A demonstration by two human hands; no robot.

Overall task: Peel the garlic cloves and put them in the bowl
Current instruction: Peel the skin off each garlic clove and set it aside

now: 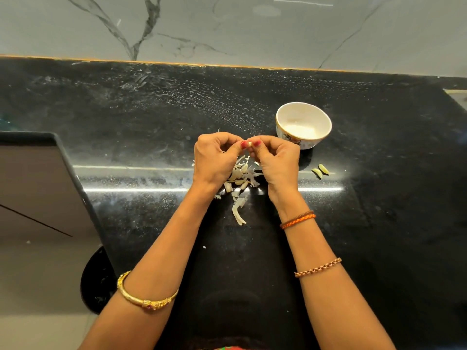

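Garlic clove (250, 144) sat pinched between both thumbs' tips above the peel heap (240, 178) | looked light, firm, slippery; best nipped at its ends | left hand (214, 157), right hand (275, 160) both gripped it | bowl (303, 122) stood near.

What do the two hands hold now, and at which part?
A small pale garlic clove, pinched between the fingertips of the left hand and right hand; which end cannot be told.

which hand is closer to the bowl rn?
Right. The right hand is just beside the bowl, near its front-left side; the left hand is farther left, beyond the right hand.
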